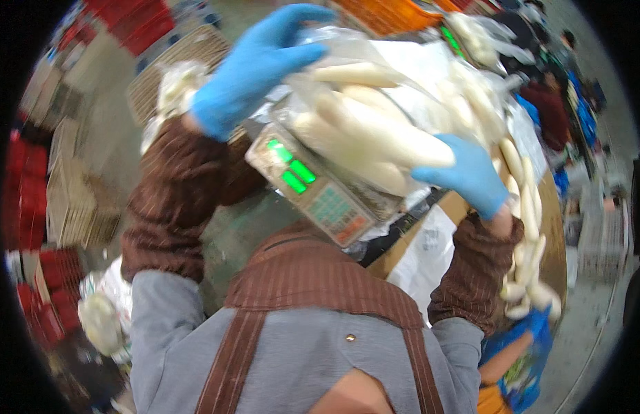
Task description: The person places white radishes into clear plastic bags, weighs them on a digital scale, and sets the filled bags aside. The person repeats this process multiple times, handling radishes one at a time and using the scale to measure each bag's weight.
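My left hand, in a blue glove, is at the mouth of a clear plastic bag. Its thumb and fingers are spread around the bag's edge; whether they pinch the film cannot be made out. Several long, pale root vegetables lie in and on the bag, blurred. My right hand, also gloved in blue, grips the near end of one pale root vegetable. Beneath the load is a digital scale with lit green displays and a keypad; the load hides most of its pan.
More pale roots lie along the right edge of the table. Filled clear bags stand behind the scale. Left are a plastic basket and red crates. An orange crate is at the back. People stand at upper right.
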`<state>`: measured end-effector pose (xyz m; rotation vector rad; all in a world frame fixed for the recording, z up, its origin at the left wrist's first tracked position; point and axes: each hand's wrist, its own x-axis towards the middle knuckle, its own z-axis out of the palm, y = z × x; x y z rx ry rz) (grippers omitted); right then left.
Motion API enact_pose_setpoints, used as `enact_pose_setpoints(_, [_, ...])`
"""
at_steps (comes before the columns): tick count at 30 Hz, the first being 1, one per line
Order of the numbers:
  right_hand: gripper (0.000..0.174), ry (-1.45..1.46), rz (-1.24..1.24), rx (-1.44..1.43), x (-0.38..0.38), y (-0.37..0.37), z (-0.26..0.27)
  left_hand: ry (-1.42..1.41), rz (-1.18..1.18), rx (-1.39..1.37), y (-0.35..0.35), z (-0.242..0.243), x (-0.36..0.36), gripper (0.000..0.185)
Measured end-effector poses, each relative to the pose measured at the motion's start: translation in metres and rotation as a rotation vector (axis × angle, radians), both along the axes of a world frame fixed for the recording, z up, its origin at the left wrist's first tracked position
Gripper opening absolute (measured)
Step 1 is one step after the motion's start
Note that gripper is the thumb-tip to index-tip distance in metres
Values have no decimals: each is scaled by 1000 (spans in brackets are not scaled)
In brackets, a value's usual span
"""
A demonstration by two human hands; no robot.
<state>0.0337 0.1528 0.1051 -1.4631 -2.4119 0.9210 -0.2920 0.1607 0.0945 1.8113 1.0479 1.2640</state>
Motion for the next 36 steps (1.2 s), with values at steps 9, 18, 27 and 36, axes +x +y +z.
enact_pose_setpoints(9, [78,762,-890,-26,222,-168,-76,-162,112,-256,15,-31,8,45])
enact_pose_setpoints(18, [55,73,-994,118,214,-178,-184,65,237,-216,43,-24,-8,45])
enact_pose_setpoints(27, [59,54,-1512,612,327,-138,-182,-28,220,-269,26,-33,3,53])
enact_pose_setpoints(36, [91,-244,-2310,333,480,-198,-220,56,363,-264,40,-16,35,44])
